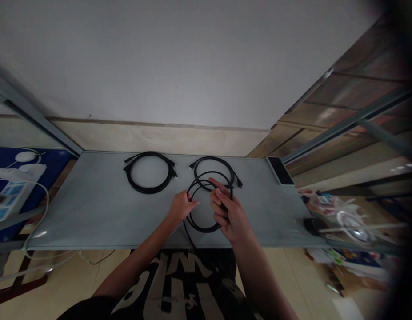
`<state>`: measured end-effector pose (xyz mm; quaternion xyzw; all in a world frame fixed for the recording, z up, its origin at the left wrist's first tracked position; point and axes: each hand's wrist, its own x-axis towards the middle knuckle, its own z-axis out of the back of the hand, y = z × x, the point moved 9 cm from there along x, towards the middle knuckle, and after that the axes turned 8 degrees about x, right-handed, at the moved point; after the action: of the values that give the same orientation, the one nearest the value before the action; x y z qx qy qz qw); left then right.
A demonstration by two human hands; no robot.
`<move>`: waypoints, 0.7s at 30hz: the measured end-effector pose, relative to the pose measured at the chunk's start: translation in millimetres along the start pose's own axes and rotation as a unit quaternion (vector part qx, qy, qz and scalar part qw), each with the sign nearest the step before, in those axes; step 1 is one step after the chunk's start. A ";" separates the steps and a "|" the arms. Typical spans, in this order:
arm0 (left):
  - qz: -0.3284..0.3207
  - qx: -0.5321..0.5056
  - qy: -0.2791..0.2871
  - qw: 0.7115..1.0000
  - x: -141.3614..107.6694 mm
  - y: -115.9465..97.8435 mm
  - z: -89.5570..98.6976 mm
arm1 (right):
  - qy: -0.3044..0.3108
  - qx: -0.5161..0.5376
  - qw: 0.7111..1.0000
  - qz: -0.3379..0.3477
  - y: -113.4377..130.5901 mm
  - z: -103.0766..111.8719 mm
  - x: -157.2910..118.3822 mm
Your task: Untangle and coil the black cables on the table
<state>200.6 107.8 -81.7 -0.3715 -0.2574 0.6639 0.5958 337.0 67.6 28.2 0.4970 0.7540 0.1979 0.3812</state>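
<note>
Between my two hands is a loosely looped black cable [206, 230], with one length trailing down over the table's front edge. My left hand [183, 205] grips the left side of the loops, its fingers closed round them. On the right side my right hand [227, 211] is closed on the same cable, with the index finger stretched toward the far left. Just behind lies a coiled black cable [215, 158], partly overlapped by the held loops. Farther left, a thicker coiled black cable [149, 191] lies flat with its plugs showing.
The narrow grey table [92, 200] stands against a white wall. A black and white device [281, 171] lies at its back right corner. A dark round object [314, 226] is near the front right. Metal posts rise at both ends, with clutter beyond them.
</note>
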 end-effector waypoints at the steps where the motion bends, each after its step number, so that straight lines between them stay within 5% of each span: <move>1: -0.002 -0.006 0.004 1.000 1.6 -2.4 -1.5 | -0.002 -0.007 1.000 -0.008 -0.6 0.6 -2.2; 7: 0.041 -0.187 -0.030 0.981 2.0 11.5 24.3 | -0.077 -0.105 0.988 0.079 10.8 48.0 8.4; 10: 0.026 -0.244 -0.036 0.969 -5.4 16.5 46.3 | -0.128 -0.233 0.953 0.147 12.4 85.6 26.8; 13: 0.037 -0.289 -0.003 0.957 -13.1 23.0 57.1 | -0.146 -0.365 0.901 0.184 6.6 101.2 44.5; 17: 0.030 -0.243 0.056 0.968 -20.2 19.2 67.2 | -0.098 -0.506 0.808 0.286 10.6 70.8 54.0; 21: -0.031 -0.154 0.019 0.987 -26.0 -7.7 101.7 | -0.024 -0.556 0.732 0.393 25.6 23.5 52.4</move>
<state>124.2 93.7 -10.7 -0.4633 -0.3565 0.5903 0.5566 359.1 123.7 10.9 0.4529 0.2369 0.7022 0.4956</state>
